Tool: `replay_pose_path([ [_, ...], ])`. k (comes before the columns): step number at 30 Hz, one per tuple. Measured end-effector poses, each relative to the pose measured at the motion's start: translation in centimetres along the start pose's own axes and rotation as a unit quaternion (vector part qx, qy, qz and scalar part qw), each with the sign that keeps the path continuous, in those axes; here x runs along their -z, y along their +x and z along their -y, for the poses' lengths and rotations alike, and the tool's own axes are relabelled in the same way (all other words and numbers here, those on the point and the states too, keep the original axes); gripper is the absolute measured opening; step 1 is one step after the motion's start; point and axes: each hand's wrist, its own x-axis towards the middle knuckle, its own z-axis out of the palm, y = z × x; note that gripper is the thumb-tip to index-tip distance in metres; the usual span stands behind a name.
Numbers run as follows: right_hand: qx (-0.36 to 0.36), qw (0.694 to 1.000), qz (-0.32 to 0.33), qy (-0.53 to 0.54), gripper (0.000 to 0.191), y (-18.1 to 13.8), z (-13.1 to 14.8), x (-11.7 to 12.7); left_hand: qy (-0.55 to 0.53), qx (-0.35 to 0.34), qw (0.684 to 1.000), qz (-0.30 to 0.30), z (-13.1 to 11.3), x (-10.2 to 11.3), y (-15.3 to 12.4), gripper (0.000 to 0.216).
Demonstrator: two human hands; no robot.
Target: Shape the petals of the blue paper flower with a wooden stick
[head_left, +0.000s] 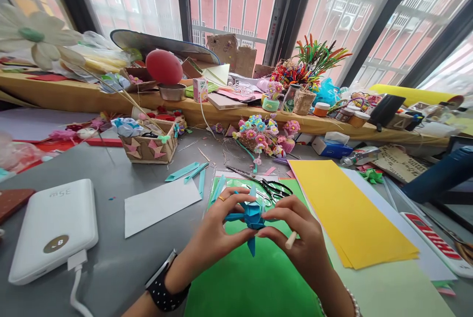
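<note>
A blue folded paper piece [254, 214] with several pointed arms is held between both hands over a green sheet [240, 277]. My left hand [221, 223] pinches its left side with thumb and fingers. My right hand [295, 228] grips the right side between thumb and index finger, and a pale thin stick [291, 240] pokes out from among its other fingers. Just beyond the hands lie black-handled scissors [277, 190]. Folded light-blue paper strips [185, 171] and a white paper rectangle [162, 207] rest to the left.
A white power bank [55, 230] with a cable sits at left. Yellow paper sheets [351, 213] lie at right, near a dark blue bottle [439, 174]. A decorated cardboard box [150, 147] and pipe-cleaner flowers [260, 134] stand behind, below a cluttered ledge [221, 114].
</note>
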Motion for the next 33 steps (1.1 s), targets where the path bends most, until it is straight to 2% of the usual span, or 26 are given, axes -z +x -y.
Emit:
replay_pose_path([
  [4, 0.0, 1.0, -0.01, -0.017, 0.009, -0.2, -0.1, -0.5, -0.006, 0.007, 1.0, -0.026, 0.3, -0.4, 0.0, 0.049],
  [10, 0.0, 0.999, 0.011, -0.034, 0.004, -0.3, -0.3, -0.7, -0.022, 0.009, 0.997, -0.074, 0.6, -1.0, -0.4, 0.081],
  [14, -0.01, 1.0, 0.01, -0.023, 0.006, -0.1, -0.1, -0.7, -0.033, 0.0, 0.995, -0.094, 0.6, -1.3, -0.6, 0.081],
  [18, -0.034, 0.998, -0.035, -0.026, 0.009, 0.1, 0.2, -0.5, -0.078, 0.031, 0.989, -0.118, 0.8, -1.2, -0.3, 0.073],
  [20, -0.056, 0.996, -0.059, -0.027, 0.009, 0.0, 0.2, -0.4, -0.131, 0.082, 0.985, -0.081, 0.8, -1.1, 0.0, 0.053],
  [22, -0.068, 0.995, -0.071, -0.023, 0.01, -0.1, 0.3, -0.4, -0.193, 0.143, 0.971, 0.011, 0.8, -0.9, 0.3, 0.036],
  [24, -0.07, 0.995, -0.068, -0.015, 0.01, -0.1, 0.3, -0.5, -0.244, 0.183, 0.948, 0.092, 0.7, -0.8, 0.5, 0.031],
  [25, -0.069, 0.996, -0.063, -0.011, 0.011, -0.1, 0.4, -0.5, -0.26, 0.193, 0.94, 0.109, 0.6, -0.8, 0.5, 0.03],
  [33, -0.069, 0.997, -0.034, 0.0, 0.011, 0.0, 0.4, -0.5, -0.298, 0.225, 0.924, 0.08, -0.4, -0.8, 0.2, 0.027],
])
